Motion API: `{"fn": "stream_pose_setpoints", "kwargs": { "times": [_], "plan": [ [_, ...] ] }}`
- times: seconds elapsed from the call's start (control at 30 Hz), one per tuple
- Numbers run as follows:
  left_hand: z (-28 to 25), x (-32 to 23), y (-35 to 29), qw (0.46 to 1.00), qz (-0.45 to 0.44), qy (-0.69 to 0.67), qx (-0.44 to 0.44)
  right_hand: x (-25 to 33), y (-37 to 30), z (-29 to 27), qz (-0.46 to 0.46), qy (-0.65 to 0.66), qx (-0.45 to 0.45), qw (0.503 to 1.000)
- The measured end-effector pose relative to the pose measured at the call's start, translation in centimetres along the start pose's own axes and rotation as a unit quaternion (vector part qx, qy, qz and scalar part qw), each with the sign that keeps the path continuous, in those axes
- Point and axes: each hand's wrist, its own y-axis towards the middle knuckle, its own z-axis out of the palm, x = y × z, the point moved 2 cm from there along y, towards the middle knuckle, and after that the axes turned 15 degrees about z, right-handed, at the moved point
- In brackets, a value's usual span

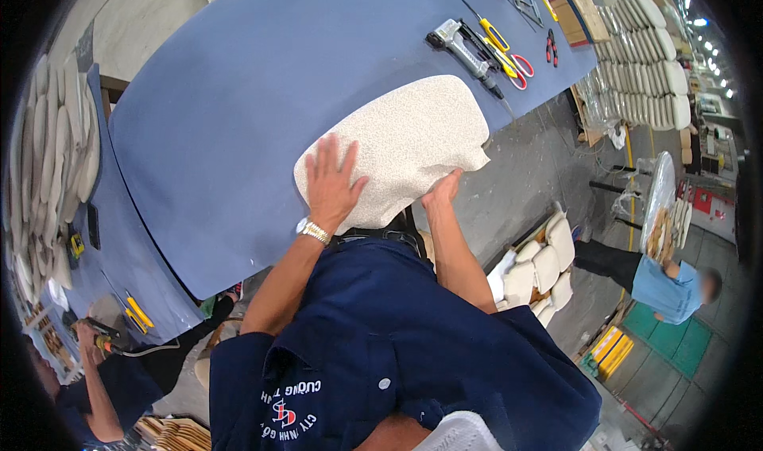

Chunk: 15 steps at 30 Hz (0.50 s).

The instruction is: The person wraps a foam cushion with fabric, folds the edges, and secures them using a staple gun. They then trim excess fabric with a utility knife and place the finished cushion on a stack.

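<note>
The left hand is pressed flat, fingers spread, on the cream cushion; its near edge is pinched by the right hand, over the blue counter.

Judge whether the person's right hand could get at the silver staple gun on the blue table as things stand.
Probably yes. The right hand grips the near edge of the cream cushion, and the staple gun lies just beyond the cushion's far edge. Only the low cushion lies between, so the way over looks free, though it would take a stretch.
</note>
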Motion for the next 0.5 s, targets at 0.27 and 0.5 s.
{"fn": "stream_pose_setpoints", "kwargs": {
  "times": [0.27,0.5],
  "plan": [
    [2.7,-2.8,2.5,0.982,0.161,0.044,0.090,-3.2,4.9,-0.7,-0.020,0.037,-0.142,0.989],
    [2.5,-2.3,10.7,0.987,0.131,0.070,0.068,-3.7,5.7,-0.9,-0.010,-0.010,-0.158,0.987]
  ]
}}
